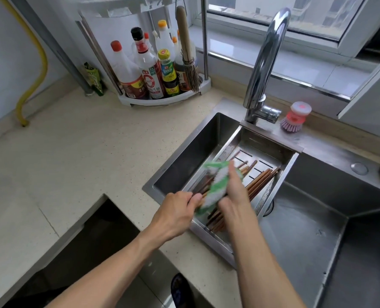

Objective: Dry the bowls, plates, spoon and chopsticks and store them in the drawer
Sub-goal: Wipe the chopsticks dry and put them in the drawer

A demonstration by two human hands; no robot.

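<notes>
Pinching chopsticks, left hand fingers clamp their ends; right hand wraps cloth around them.

A drain tray sits in the sink, holding chopsticks. The faucet stands behind the tray, a brush to its right. Left, on the counter, a rack holds bottles.

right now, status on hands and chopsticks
Left hand grips chopsticks ends over the tray. Right hand wraps cloth around them. More chopsticks in tray. Nothing in the way.
</notes>
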